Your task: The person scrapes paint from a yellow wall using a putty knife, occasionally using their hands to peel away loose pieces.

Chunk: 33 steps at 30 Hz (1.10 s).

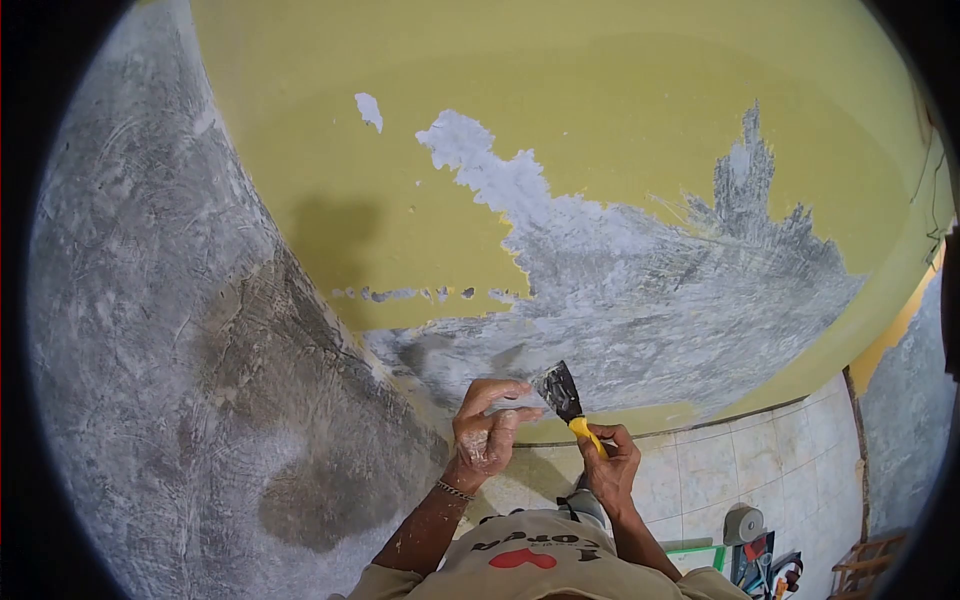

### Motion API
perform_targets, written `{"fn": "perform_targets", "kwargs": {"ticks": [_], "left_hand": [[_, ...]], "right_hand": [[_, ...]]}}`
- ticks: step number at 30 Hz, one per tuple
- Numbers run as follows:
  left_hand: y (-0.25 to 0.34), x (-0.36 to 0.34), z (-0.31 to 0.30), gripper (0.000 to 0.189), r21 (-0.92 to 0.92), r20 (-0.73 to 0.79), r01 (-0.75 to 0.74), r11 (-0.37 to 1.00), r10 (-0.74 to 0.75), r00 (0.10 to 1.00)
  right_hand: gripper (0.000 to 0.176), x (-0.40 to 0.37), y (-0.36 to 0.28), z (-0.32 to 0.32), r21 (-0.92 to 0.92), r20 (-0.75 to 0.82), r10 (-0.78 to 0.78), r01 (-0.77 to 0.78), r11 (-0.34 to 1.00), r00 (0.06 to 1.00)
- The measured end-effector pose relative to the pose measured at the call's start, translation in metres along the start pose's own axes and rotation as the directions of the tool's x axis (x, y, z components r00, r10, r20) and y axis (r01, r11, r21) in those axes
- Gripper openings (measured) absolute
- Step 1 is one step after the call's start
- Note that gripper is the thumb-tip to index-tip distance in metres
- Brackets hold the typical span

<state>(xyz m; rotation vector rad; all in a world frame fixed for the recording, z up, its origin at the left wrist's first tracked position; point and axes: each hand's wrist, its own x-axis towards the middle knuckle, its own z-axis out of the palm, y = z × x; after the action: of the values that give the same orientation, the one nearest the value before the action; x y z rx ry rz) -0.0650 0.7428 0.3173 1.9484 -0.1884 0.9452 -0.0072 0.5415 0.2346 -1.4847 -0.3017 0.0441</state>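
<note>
My right hand (612,465) grips the yellow handle of a putty knife (562,392), its dark blade pointing up and left with whitish residue on it. My left hand (485,430), dusted with white powder and wearing a wrist chain, is closed with finger and thumb around a pale flat piece (514,402). That piece sits right beside the knife blade; I cannot tell what it is. Both hands are in front of the yellow wall (640,110), whose paint is stripped to a rough grey patch (640,300) low down.
On the left stands a bare grey plastered wall (130,300) with darker stains. The tiled floor (740,460) holds a roll of tape (743,524) beside several hand tools (765,570) and a green-edged item (697,558). A wooden rack (868,570) is at lower right. Wires (935,215) hang at far right.
</note>
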Motion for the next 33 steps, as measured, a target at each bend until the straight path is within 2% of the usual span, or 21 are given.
{"fn": "perform_targets", "kwargs": {"ticks": [2,3,5,9,12,14,18,20,21,23,24,26,28,30,31,33], "left_hand": [[0.005,0.001,0.004,0.051,-0.125,-0.049,0.111,0.986,-0.118,0.992],[0.005,0.001,0.006,0.051,-0.125,-0.046,0.111,0.986,-0.118,0.992],[0.006,0.002,0.009,0.055,-0.302,-0.058,0.165,0.939,-0.191,0.98],[0.008,-0.001,0.011,0.048,-0.245,-0.082,0.142,0.959,-0.166,0.983],[0.007,0.0,0.008,0.056,-0.34,0.007,0.17,0.925,-0.178,0.984],[0.003,-0.001,0.007,0.057,-0.309,0.041,0.068,0.949,-0.058,0.997],[0.01,0.004,0.014,0.046,-0.235,-0.051,0.013,0.972,-0.025,0.998],[0.016,0.005,0.021,0.036,-0.418,-0.193,0.151,0.896,-0.25,0.949],[0.011,0.001,0.018,0.036,-0.418,-0.191,0.149,0.896,-0.247,0.95],[-0.006,-0.007,0.009,0.027,-0.141,-0.126,0.175,0.974,-0.193,0.973],[-0.011,-0.007,0.01,0.027,-0.142,-0.122,0.172,0.975,-0.19,0.974],[-0.016,-0.008,0.012,0.022,-0.318,-0.197,-0.018,0.948,-0.047,0.979],[-0.016,-0.005,0.011,0.021,-0.374,-0.204,-0.055,0.926,-0.024,0.979],[-0.015,-0.004,0.011,0.024,-0.426,-0.216,-0.094,0.9,-0.001,0.976],[-0.014,-0.005,0.012,0.018,-0.483,-0.217,-0.057,0.874,-0.057,0.974],[-0.015,-0.006,0.013,0.013,-0.539,-0.217,-0.022,0.842,-0.113,0.97]], "right_hand": [[0.016,-0.002,0.002,-0.002,0.005,-0.006,0.004,-0.004,1.0,1.0],[0.016,-0.002,0.002,-0.003,0.008,-0.01,0.007,-0.007,1.0,1.0],[0.016,-0.003,0.001,-0.005,0.019,-0.009,0.02,-0.02,1.0,1.0],[0.014,-0.005,-0.005,-0.007,0.059,0.006,0.089,-0.089,0.994,0.996],[0.015,-0.005,-0.001,-0.007,0.015,-0.005,0.06,-0.06,0.998,0.998],[0.015,-0.005,0.005,-0.009,0.009,-0.004,0.061,-0.061,0.998,0.998],[0.019,-0.003,0.0,-0.005,0.01,-0.009,0.069,-0.069,0.998,0.998],[0.02,-0.001,-0.017,-0.002,-0.009,0.002,0.081,-0.081,0.997,0.997],[0.022,-0.001,-0.023,0.0,-0.028,0.014,0.098,-0.097,0.995,0.995],[0.023,0.001,-0.019,0.002,-0.022,0.037,0.071,-0.07,0.997,0.997],[0.024,0.002,-0.017,0.003,-0.018,0.063,0.046,-0.045,0.999,0.997],[0.024,0.005,-0.014,0.005,-0.006,0.052,0.066,-0.066,0.998,0.996],[0.024,0.007,-0.017,0.006,0.005,0.05,0.089,-0.089,0.996,0.995],[0.019,0.009,-0.024,0.003,-0.001,0.062,0.206,-0.207,0.978,0.976],[0.019,0.01,-0.024,0.002,-0.002,0.067,0.207,-0.207,0.978,0.976],[0.019,0.014,-0.023,-0.001,0.365,0.223,0.365,-0.425,0.829,0.904]]}}
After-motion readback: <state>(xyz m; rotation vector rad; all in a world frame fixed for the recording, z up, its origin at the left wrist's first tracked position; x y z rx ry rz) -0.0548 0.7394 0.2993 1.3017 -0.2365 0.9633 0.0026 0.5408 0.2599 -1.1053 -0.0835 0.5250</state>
